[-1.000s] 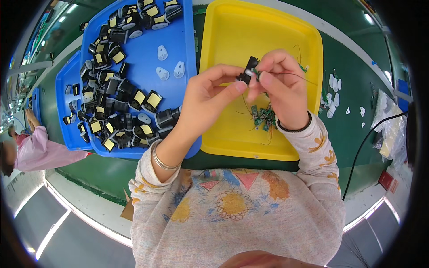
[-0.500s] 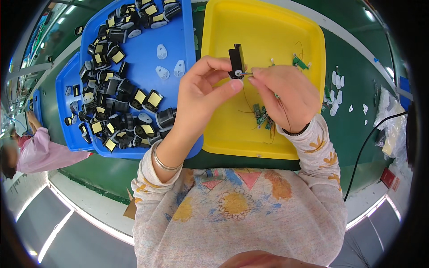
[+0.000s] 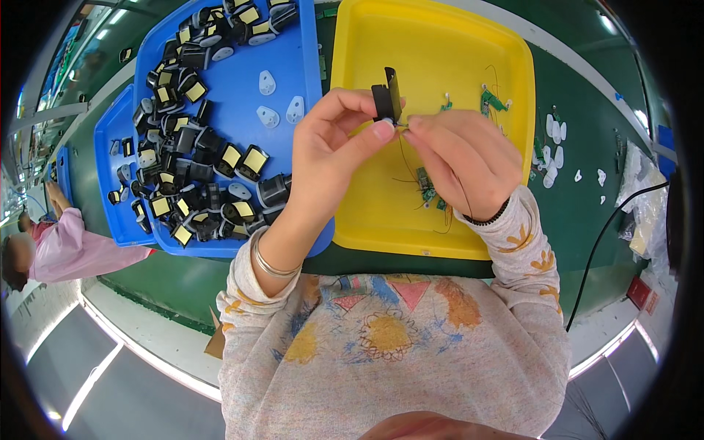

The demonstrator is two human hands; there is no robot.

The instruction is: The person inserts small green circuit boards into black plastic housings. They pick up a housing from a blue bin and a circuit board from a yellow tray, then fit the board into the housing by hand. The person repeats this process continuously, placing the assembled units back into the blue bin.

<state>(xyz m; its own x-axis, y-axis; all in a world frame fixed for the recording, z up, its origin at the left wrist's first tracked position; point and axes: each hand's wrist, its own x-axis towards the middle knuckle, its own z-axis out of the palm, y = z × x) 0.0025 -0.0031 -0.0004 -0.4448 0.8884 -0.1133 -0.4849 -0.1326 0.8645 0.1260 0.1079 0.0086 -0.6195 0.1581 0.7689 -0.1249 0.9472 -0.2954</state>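
Observation:
Over the yellow tray point(image 3: 359, 231), my left hand point(image 3: 334, 143) is closed on a small black plastic housing point(image 3: 386, 99), held between thumb and fingers. Close beside it, my right hand point(image 3: 466, 150) pinches thin wires point(image 3: 401, 126) at the housing's lower end. What the right fingertips grip is mostly hidden. A dark wire hangs from there toward the tray. Below the hands, green circuit boards point(image 3: 425, 185) with wires lie in the tray, partly covered by my right hand. Another green board point(image 3: 493, 101) rests near the tray's right side.
To the left, a blue tray point(image 3: 290, 66) holds many black housings with pale yellow pads point(image 3: 254, 161) and several translucent oval pieces point(image 3: 295, 110). White oval parts point(image 3: 559, 158) and clear plastic bags point(image 3: 636, 198) lie at right, near a black cable point(image 3: 598, 242). A person in pink point(image 3: 84, 246) works far left.
The black housing has turned slightly in my left fingers, its long plate now tilted. My right fingertips have moved a little left, closer to the left thumb.

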